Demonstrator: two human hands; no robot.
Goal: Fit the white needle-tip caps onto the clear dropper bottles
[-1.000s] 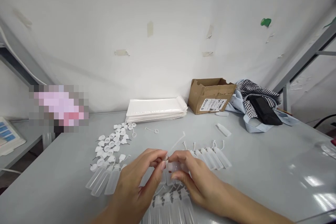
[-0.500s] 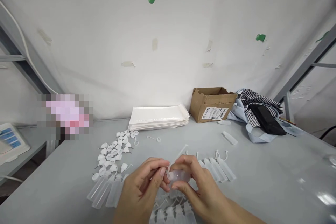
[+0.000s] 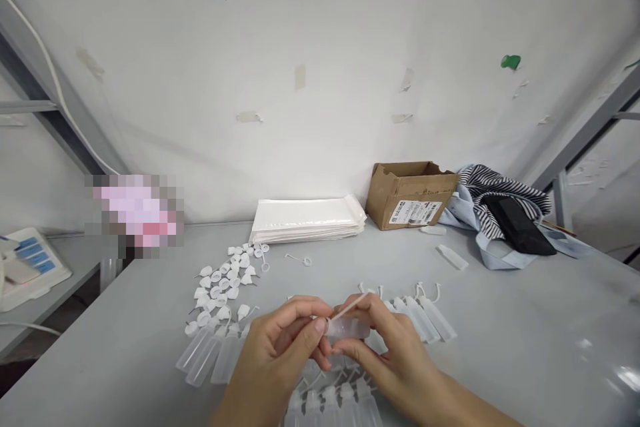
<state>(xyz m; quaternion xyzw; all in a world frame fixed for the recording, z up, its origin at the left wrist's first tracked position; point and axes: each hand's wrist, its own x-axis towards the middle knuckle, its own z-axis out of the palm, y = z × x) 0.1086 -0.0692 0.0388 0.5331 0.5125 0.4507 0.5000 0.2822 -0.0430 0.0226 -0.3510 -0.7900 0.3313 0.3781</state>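
Low over the grey table (image 3: 525, 340), my right hand (image 3: 387, 350) grips a small clear plastic bottle (image 3: 350, 327) lying sideways. My left hand (image 3: 280, 353) pinches at the bottle's neck end, thumb and forefinger closed on a small white cap piece, with a thin white strap (image 3: 350, 305) sticking up to the right. Under my hands lies a row of several clear bottles (image 3: 330, 403). More clear bottles (image 3: 207, 353) lie to the left, and capped bottles (image 3: 425, 317) lie to the right.
A scatter of white caps (image 3: 223, 280) lies left of centre. A stack of white bags (image 3: 307, 219), a cardboard box (image 3: 410, 193) and striped cloth with a black object (image 3: 517, 223) sit at the back by the wall. A loose bottle (image 3: 453, 257) lies behind.
Both hands have stayed together on the bottle, working at its neck; the bottle now lies more level. The view has shifted slightly.
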